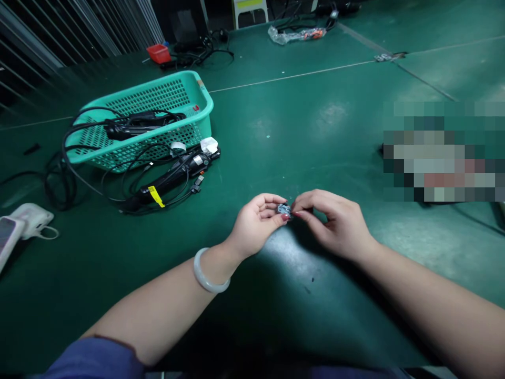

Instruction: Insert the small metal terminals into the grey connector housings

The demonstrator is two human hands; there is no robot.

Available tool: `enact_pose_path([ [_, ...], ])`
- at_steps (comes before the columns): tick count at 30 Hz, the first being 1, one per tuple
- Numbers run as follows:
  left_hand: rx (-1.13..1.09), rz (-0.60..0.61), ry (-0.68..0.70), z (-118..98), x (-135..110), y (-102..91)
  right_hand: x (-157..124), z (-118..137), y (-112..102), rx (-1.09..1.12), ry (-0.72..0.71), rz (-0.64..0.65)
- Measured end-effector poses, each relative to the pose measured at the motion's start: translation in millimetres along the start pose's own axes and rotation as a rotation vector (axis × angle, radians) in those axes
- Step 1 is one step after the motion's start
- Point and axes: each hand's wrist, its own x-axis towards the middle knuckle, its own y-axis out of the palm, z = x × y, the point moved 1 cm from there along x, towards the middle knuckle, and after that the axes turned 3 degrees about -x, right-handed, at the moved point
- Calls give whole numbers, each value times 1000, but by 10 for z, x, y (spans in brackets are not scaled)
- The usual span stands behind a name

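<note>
Between the thumb and fingers of my left hand (256, 223) is a small dark piece with pale grey-blue markings (283, 209); its kind is too small to make out. My right hand (337, 223) meets it from the right, thumb and forefinger pinched together at the piece's edge. Whatever those right fingertips grip is hidden. Both hands are low over the green tabletop (252, 158), near the middle of the view. A pale bangle (203, 273) circles my left wrist.
Left of my hands, a turquoise basket (205, 100) contains black corded devices. Against its front lies a black corded device (173, 181) with a yellow tag. A white phone and attached case (29, 221) lie far left. A red box (159, 53) stands behind; a pixelated patch covers the right.
</note>
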Motion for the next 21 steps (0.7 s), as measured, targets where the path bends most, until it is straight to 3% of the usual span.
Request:
enact_pose_path([
  [5,-4,8,1,3,-5,0,-12,1,-13,-53,-82,7],
  [21,-47,18,51,53,24,-37,-49,112,68,-193,-13,-159],
])
